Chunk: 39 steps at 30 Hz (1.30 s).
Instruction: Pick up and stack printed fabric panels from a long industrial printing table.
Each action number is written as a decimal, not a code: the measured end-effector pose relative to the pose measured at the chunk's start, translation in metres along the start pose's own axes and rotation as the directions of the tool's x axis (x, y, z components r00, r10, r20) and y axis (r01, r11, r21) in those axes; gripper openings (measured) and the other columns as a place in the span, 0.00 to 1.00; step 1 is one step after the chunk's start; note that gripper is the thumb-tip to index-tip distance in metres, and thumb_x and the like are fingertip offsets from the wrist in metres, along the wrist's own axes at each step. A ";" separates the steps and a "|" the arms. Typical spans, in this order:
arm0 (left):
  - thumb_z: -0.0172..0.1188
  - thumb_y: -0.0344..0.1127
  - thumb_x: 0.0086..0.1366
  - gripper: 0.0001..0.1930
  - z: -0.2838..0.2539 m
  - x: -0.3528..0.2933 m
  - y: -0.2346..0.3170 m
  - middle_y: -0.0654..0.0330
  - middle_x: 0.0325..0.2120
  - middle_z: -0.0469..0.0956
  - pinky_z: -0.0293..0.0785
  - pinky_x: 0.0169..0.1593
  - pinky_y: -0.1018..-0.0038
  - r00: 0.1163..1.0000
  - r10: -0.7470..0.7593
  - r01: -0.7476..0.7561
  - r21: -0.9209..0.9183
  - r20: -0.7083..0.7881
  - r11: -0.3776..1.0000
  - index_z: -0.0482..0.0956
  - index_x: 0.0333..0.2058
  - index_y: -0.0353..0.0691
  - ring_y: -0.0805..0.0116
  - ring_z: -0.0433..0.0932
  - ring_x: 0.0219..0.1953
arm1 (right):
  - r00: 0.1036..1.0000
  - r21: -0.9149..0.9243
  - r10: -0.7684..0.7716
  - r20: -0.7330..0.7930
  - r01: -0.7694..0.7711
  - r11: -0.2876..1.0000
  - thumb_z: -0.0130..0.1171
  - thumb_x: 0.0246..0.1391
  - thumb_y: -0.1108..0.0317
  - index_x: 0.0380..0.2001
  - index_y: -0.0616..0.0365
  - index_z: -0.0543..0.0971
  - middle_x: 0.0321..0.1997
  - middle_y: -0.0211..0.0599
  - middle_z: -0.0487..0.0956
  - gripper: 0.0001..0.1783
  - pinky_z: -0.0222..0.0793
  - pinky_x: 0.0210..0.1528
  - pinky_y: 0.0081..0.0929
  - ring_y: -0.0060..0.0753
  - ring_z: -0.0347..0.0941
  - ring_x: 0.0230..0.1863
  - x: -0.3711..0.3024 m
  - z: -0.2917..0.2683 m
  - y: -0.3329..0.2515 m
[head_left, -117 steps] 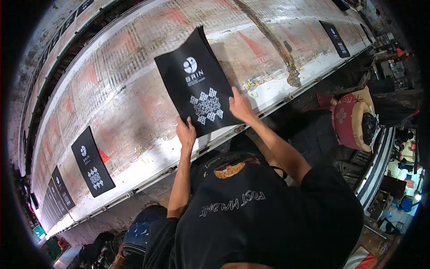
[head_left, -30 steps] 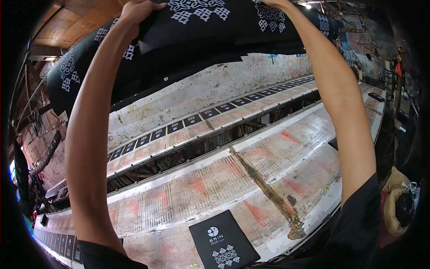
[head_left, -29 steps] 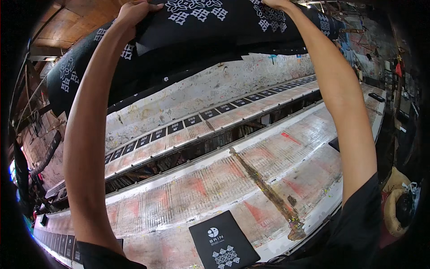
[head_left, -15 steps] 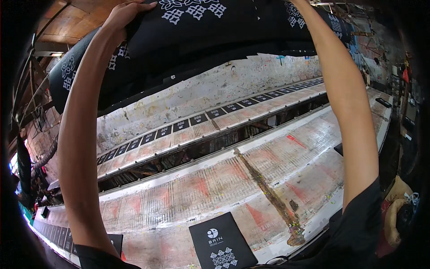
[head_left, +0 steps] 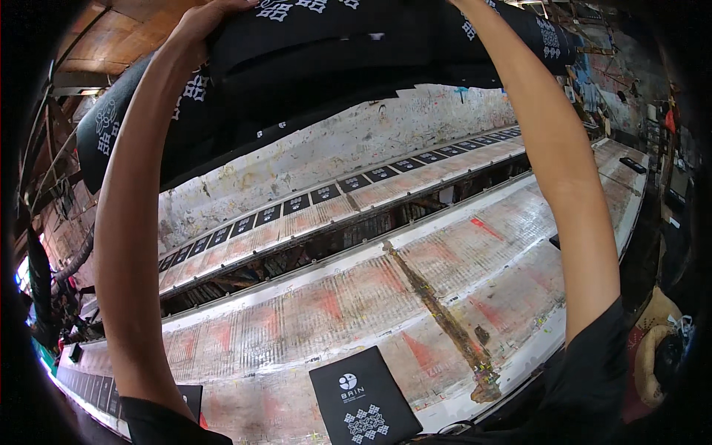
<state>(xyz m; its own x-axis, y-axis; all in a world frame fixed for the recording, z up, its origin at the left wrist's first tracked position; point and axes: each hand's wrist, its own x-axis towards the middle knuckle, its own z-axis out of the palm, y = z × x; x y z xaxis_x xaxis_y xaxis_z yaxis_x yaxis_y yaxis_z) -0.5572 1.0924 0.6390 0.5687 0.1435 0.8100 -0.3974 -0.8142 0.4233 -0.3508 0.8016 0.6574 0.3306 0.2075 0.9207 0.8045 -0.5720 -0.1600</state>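
Observation:
Both my arms reach up in front of me toward a row of black printed sheets [head_left: 334,70] hanging overhead, with white leaf and lattice motifs. My left hand [head_left: 213,15] is at the top edge of the picture, its fingers partly cut off and closed at the edge of a black sheet. Of my right arm [head_left: 552,163] only the forearm and wrist show; the hand lies beyond the top edge. Below, a single black printed sheet [head_left: 365,397] with a white round emblem and lattice pattern lies on the near long table [head_left: 297,326].
A second long table [head_left: 297,226] runs along the stained wall [head_left: 297,156], with several black printed sheets [head_left: 325,193] laid in a line. A dark strip [head_left: 437,315] crosses the near table. A small black object [head_left: 632,165] rests at its far right end.
My right forearm has shifted left, and its wrist has moved farther out of the top. The overhead sheets sit slightly higher and more left in view. The table sheet stays put.

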 end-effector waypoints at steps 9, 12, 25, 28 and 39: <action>0.67 0.55 0.51 0.39 -0.062 0.008 0.000 0.46 0.50 0.74 0.74 0.47 0.71 0.994 -0.109 0.107 0.195 -0.004 0.975 0.69 0.57 0.38 0.61 0.76 0.48 | 0.998 0.135 -0.060 -0.002 0.059 0.989 0.51 0.52 0.65 0.48 0.61 0.74 0.46 0.46 0.79 0.20 0.69 0.46 0.35 0.40 0.75 0.47 0.013 0.016 0.032; 0.63 0.58 0.54 0.37 -0.118 0.007 -0.024 0.52 0.51 0.74 0.67 0.54 0.70 0.996 -0.082 0.090 0.229 -0.043 0.969 0.71 0.56 0.38 0.63 0.73 0.51 | 0.958 0.155 -0.258 -0.123 0.276 0.949 0.52 0.52 0.60 0.33 0.60 0.80 0.37 0.49 0.81 0.15 0.71 0.43 0.35 0.45 0.77 0.41 0.006 0.027 0.053; 0.68 0.41 0.54 0.18 -0.172 -0.094 -0.054 0.61 0.31 0.79 0.74 0.37 0.78 0.903 -0.172 0.240 0.129 -0.394 0.962 0.77 0.39 0.36 0.72 0.77 0.28 | 0.973 0.057 -0.223 -0.062 0.226 0.972 0.54 0.51 0.57 0.36 0.61 0.79 0.39 0.52 0.80 0.18 0.71 0.44 0.38 0.48 0.77 0.43 -0.022 0.015 0.029; 0.71 0.48 0.49 0.26 -0.215 -0.081 -0.064 0.57 0.34 0.79 0.74 0.39 0.74 0.903 -0.123 0.250 0.270 -0.411 0.930 0.76 0.40 0.34 0.68 0.78 0.32 | 0.982 0.028 -0.160 -0.099 0.163 0.986 0.54 0.52 0.57 0.38 0.62 0.79 0.40 0.53 0.79 0.19 0.70 0.45 0.39 0.49 0.76 0.44 -0.026 0.015 0.005; 0.72 0.54 0.47 0.37 -0.280 -0.104 -0.087 0.52 0.42 0.78 0.74 0.44 0.75 0.904 -0.396 0.402 0.003 -0.158 0.916 0.74 0.50 0.32 0.64 0.78 0.37 | 0.949 0.002 -0.259 -0.181 0.264 0.964 0.55 0.51 0.58 0.36 0.62 0.78 0.38 0.52 0.79 0.17 0.69 0.44 0.40 0.49 0.76 0.43 -0.035 0.007 -0.043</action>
<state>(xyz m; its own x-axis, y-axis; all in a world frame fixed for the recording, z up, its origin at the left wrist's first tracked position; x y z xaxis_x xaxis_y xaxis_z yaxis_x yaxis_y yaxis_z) -0.7831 1.3059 0.6314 0.5582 0.5413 0.6288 -0.1330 -0.6897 0.7118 -0.3940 0.8243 0.6296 0.0156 0.2015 0.9794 0.8644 -0.4950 0.0881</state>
